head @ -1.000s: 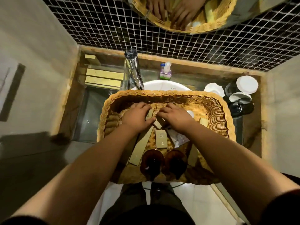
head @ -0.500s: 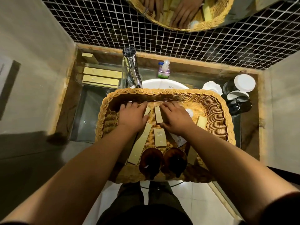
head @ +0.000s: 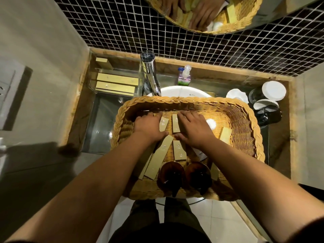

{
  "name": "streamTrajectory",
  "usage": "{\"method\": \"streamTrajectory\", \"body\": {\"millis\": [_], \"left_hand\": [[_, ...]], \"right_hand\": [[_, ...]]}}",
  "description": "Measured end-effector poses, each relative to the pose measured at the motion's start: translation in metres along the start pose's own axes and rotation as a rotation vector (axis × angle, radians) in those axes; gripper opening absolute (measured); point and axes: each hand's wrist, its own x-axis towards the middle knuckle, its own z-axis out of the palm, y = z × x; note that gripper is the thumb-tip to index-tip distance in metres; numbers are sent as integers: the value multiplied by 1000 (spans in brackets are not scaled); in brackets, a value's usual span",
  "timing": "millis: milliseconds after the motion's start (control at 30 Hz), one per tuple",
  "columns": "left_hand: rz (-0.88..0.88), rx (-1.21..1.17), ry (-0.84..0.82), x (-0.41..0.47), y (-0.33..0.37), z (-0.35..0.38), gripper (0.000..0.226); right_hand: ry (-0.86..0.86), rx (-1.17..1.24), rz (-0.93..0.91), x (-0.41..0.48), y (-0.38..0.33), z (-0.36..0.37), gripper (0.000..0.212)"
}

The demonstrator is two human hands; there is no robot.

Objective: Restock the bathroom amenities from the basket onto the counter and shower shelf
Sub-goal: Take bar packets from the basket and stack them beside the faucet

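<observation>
At the back left corner of the tabletop [head: 103, 123], a clear tray [head: 92, 87] is holding two tray boxes [head: 115, 79]. Right of it, the tap [head: 150, 74] is rising at the back edge, and a soap bottle [head: 184, 76] is standing just right of the tap. The basket [head: 175, 100] is sitting over the sink [head: 182, 91] at the middle of the front edge. Inside it, the left hand [head: 149, 125] is lying palm down near the far wall, fingers straight and released, grasping nothing. Two small boxes [head: 163, 124] are lying side by side between the hands, a long box [head: 158, 160] is slanting under the left wrist, and two brown bottles [head: 171, 173] are standing against the near wall. The right hand [head: 194, 130] is resting flat just right of the small boxes, fingers likewise released and grasping nothing. A white ball [head: 211, 123] is lying just beyond that hand. Lidded glasses [head: 273, 89] are standing at the back right corner
</observation>
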Motion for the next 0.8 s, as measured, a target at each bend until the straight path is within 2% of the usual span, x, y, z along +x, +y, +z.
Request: {"method": "streamTrajectory", "body": {"millis": [200,300,400,567,700,800], "left_hand": [[-28,-144,61,-6,10,4,72],[-16,-199,73,-8,16,4,63],[-1,-240,78,-10,22,-1,54],[92,-304,249,-27,19,-22,45],[140,-315,314,-44,17,-62,49],[135,-328,420,-53,13,-99,49]], "right_hand": [[-38,175,87,-1,-9,-4,95],[-2,274,82,-1,-17,-8,83],[-6,394,151,3,-22,-15,68],[76,426,150,4,-26,-42,52],[201,365,61,1,-29,-83,39],[251,331,10,5,-32,-119,51]]}}
